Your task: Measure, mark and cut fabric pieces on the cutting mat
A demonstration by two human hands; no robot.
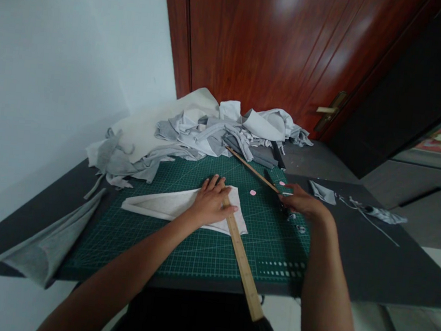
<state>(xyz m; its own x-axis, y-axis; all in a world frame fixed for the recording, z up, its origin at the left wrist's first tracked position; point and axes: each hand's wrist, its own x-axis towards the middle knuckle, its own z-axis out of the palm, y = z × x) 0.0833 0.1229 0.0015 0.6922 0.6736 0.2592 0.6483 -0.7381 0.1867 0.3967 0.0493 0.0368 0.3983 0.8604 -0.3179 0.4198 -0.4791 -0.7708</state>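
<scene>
My left hand [211,203] lies flat with spread fingers on a folded whitish cloth piece [162,203] and the upper end of a wooden ruler [243,261]. The ruler crosses the cloth's right part and juts past the table's front edge. Over at the right, my right hand [303,201] reaches low over the mat, fingers apart, by a dark, narrow tool [271,180] partly hidden by the hand. A thin wooden stick [251,168] ends near its fingertips. Two small pink pieces, one a pink chip [252,192], lie close by.
A green cutting mat [196,257] covers the middle of the dark table [382,269]. Grey and white fabric scraps [211,133] are heaped at the back. A grey cloth piece [51,245] hangs over the front left edge. Small scraps [385,215] lie at right.
</scene>
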